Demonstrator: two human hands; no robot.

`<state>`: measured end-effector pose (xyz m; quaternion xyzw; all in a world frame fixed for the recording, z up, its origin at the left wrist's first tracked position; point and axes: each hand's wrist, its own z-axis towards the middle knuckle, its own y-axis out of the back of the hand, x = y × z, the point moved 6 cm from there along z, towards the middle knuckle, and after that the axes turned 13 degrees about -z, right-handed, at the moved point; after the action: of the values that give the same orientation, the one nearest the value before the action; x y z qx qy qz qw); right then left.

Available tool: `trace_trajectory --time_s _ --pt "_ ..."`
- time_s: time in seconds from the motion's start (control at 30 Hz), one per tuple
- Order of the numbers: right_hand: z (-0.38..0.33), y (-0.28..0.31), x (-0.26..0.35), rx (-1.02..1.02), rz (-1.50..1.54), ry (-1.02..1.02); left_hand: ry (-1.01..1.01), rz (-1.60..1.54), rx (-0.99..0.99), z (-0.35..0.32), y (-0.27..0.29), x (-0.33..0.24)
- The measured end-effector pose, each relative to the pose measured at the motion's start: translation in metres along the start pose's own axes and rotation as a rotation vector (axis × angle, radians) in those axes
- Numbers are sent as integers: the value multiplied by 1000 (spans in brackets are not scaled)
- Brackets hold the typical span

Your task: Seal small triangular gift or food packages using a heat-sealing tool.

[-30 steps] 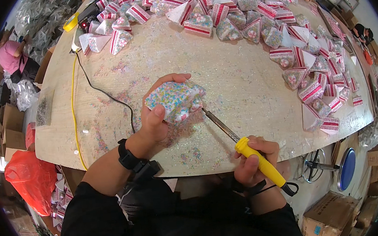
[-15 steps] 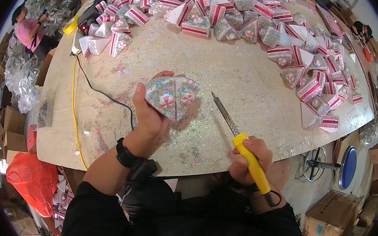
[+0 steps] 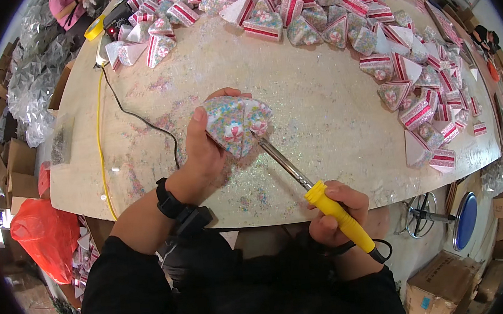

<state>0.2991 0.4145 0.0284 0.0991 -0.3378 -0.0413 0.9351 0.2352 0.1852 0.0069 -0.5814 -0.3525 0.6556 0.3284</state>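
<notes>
Your left hand (image 3: 205,146) grips the speckled pastel wedge-shaped packet (image 3: 234,124) at frame centre; your right hand (image 3: 335,212), lower right, is clenched on the yellow-handled soldering iron (image 3: 308,185). Its shaft slants up-left, tip now touching the packet's right edge, where half a second ago it stood apart.

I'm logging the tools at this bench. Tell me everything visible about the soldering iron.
The soldering iron has a yellow handle, seemingly plastic, and a long, thin metal shaft. It slants up-left from the right hand, which grips the handle near the table edge. Its tip touches the lower right side of the confetti-filled packet held in the left hand. A dark cord leaves the handle's rear end.
</notes>
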Motion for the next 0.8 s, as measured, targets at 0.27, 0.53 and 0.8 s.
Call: trace_trajectory --time_s 0.27,0.53,0.8 --pt "0 -3 -4 3 131 -17 14 67 -7 -1 -3 0" --pt "0 -3 -5 40 123 -44 65 80 68 -1 5 3" --pt "0 -2 -3 61 101 -45 56 78 58 -2 -1 4"
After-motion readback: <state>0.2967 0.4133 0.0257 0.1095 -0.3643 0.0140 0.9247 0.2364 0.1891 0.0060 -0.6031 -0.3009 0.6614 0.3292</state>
